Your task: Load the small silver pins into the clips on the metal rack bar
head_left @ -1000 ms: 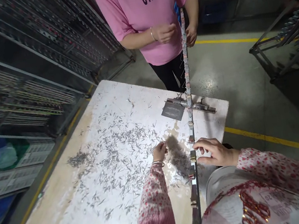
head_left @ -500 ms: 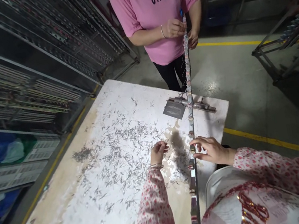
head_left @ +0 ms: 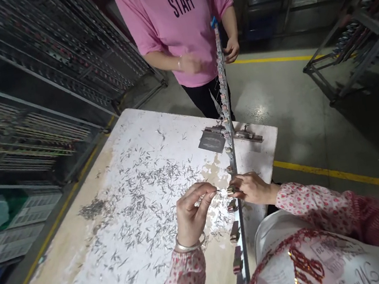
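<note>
A long metal bar [head_left: 241,236] with a row of small clips runs away from me above the table's right side. My left hand [head_left: 191,215] is closed in a pinch on a thin metal wire piece [head_left: 219,190], which points at one clip on the bar. My right hand [head_left: 255,189] reaches the bar from its right side, its fingers and thumb closed on that same clip [head_left: 231,190]. Nearer to me, a reddish-brown clip [head_left: 234,231] sits on the bar. Many similar wire pieces [head_left: 140,194] lie scattered on the white table [head_left: 89,280].
Across the table a co-worker in a pink shirt [head_left: 173,35] stands with one hand [head_left: 232,50] by the bar's far end. A metal fixture with a dark plate [head_left: 211,140] lies at the table's far edge. Racks [head_left: 41,83] stand left, another rack [head_left: 344,57] right.
My left hand has risen towards the clip and now pinches a wire piece beside it. My right hand has closed on the clip. The co-worker's one hand has moved away from the bar.
</note>
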`<action>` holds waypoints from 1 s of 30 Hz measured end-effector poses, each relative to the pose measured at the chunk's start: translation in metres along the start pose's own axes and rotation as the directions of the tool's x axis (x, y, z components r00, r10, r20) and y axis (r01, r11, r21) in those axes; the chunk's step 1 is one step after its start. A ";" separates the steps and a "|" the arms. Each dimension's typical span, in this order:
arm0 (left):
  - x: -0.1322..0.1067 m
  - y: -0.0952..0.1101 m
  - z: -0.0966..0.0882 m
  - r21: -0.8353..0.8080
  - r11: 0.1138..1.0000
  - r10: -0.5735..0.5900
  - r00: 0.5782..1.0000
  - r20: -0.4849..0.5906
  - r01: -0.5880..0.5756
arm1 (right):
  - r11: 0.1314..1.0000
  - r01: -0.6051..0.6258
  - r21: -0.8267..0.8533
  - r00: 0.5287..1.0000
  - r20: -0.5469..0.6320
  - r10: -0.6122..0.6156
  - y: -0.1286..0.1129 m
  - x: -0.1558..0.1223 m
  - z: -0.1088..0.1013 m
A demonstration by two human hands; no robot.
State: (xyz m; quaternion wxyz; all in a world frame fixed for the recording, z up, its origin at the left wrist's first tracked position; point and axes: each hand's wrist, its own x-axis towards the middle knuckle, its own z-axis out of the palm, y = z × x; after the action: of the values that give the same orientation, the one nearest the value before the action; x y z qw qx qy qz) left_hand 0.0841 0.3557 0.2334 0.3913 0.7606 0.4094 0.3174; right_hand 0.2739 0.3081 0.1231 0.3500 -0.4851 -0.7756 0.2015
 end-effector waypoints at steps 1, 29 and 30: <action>0.001 0.003 0.001 0.013 0.999 0.038 0.999 0.009 -0.038 | 1.000 -0.007 -0.003 1.000 0.023 0.007 0.000 -0.001 0.000; -0.032 -0.205 0.064 0.368 0.773 -0.530 0.845 -0.076 0.517 | 0.967 -0.098 0.234 0.992 -0.059 0.114 0.010 -0.024 -0.019; -0.036 -0.214 0.072 0.419 0.718 -0.579 0.811 -0.083 0.556 | 0.964 -0.090 0.248 0.993 -0.057 0.107 0.009 -0.026 -0.021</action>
State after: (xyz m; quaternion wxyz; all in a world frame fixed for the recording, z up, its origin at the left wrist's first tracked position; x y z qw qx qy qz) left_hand 0.0456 0.3770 0.0088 0.3054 0.6728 0.6707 0.0646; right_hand 0.3026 0.2881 0.1225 0.4237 -0.4829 -0.7069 0.2959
